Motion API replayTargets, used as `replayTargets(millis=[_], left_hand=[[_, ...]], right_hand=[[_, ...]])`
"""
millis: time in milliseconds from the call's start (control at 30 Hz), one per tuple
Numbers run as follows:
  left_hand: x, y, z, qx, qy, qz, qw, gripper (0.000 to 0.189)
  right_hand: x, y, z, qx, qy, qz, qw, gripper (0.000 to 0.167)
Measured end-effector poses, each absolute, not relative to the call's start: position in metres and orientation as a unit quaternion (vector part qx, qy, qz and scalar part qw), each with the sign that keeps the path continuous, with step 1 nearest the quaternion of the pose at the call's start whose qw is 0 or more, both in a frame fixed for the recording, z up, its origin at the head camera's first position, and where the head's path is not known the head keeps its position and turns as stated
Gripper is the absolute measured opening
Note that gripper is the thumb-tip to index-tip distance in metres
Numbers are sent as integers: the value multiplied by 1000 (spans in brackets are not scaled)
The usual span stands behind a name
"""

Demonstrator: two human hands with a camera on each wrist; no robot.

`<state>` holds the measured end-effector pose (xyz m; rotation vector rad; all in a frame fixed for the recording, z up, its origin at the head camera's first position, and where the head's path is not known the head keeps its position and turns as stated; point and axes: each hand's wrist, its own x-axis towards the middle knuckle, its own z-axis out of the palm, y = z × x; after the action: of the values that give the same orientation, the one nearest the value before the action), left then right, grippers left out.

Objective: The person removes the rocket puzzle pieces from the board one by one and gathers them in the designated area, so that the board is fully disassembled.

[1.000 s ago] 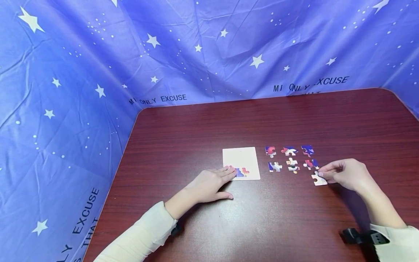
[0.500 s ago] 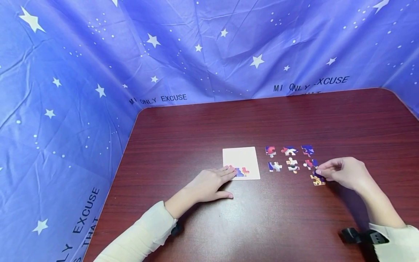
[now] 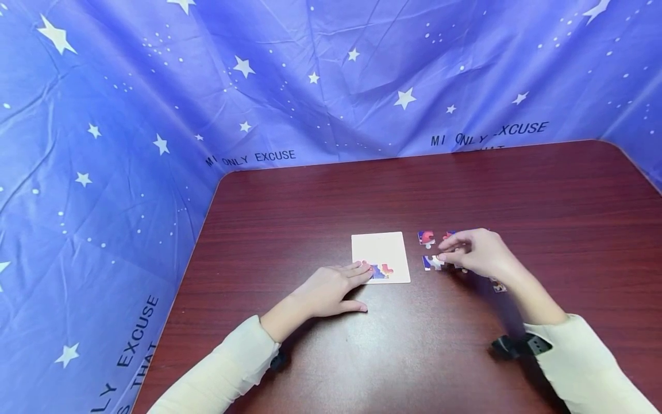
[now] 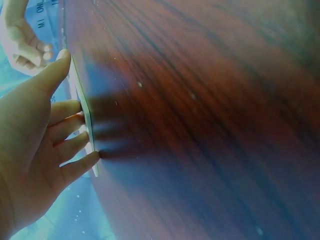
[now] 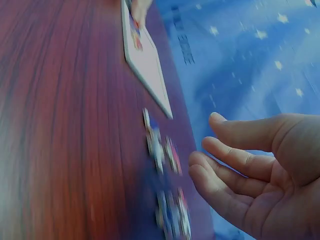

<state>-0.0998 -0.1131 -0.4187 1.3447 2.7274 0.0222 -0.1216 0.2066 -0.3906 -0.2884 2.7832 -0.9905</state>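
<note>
My left hand [image 3: 328, 290] lies with extended fingers on the lower left part of a white puzzle board [image 3: 377, 244], thumb on the table side. Beside its fingertips, joined jigsaw pieces [image 3: 384, 271] in purple and orange sit along the board's lower part. To the right, my right hand [image 3: 478, 253] hovers over rows of loose pieces and hides several of them. In the right wrist view its thumb and fingers [image 5: 205, 175] are apart with nothing between them. Nearest its fingertips is a blue-and-white jigsaw piece [image 3: 430, 263]; a red-and-blue piece [image 3: 426, 237] lies behind that.
A yellowish jigsaw piece [image 3: 498, 285] shows partly under the right wrist. The dark red wooden table [image 3: 289, 213] ends at a blue star-printed cloth [image 3: 320, 80] behind and at the left. Black wrist straps [image 3: 522, 347] sit by the sleeves.
My right hand turned a jigsaw piece from its white back to its coloured face, let it go, and moved left over the other loose pieces. The left hand stayed on the board.
</note>
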Motion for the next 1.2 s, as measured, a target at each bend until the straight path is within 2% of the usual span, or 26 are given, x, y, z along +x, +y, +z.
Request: replayTargets(millis=[267,467,800,1067,1200], left_hand=[[-99,-115,-419,446,893,-9,63,73],[-100,-115,-420,450,891,-6,62,73],[-103,-117,-419,443,892,27,89,72],[-110,-116,-413,419,894,98,128,62],[-113,-115,-412,416,892,126,124,57]], right_hand=[[-134,159,-403,-194,900,-369,129,19],[-136,136,-411,-240,885,-379,128,16],[-140,120,-418,-244,890,-361,134,12],[-140,117,-423,-233,900,-350,116,13],[-141,116,-423,-227,900,-353,120,12]])
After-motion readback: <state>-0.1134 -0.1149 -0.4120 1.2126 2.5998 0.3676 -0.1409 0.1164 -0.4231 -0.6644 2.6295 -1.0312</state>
